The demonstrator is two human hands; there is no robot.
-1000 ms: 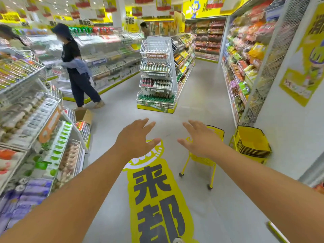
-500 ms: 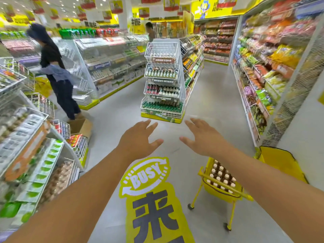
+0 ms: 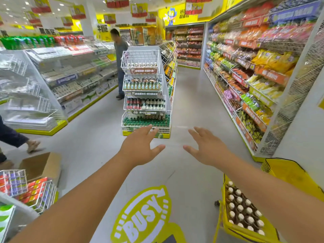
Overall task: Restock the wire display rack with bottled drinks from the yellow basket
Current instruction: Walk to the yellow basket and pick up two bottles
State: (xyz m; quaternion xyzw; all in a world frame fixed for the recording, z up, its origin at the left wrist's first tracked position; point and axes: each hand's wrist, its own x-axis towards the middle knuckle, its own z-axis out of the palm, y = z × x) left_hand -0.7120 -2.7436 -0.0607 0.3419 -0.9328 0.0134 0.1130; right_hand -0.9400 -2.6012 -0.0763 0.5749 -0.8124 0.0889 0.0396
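A white wire display rack point(image 3: 158, 67) with several tiers stands ahead at the end of a shelf row. Its top tier holds one row of bottles at the bottom; the lower tiers are full of bottles. A yellow basket point(image 3: 226, 223) on a wheeled stand sits at the lower right, under my right forearm, filled with dark bottled drinks point(image 3: 242, 209) with white caps. My left hand point(image 3: 140, 148) and my right hand point(image 3: 206, 148) reach forward over the floor, palms down, fingers spread, holding nothing.
A stack of yellow baskets point(image 3: 287, 171) stands against the right wall. Snack shelves point(image 3: 254, 71) line the right side. A cardboard box point(image 3: 41, 166) and low wire bins point(image 3: 26, 190) sit at the left. One person point(image 3: 120, 62) stands behind the rack; another person's foot point(image 3: 32, 145) shows at the left.
The view has advanced towards the rack, which looks larger. The basket has slid to the lower right corner. The person at the left has walked almost out of view. Both hands stay spread.
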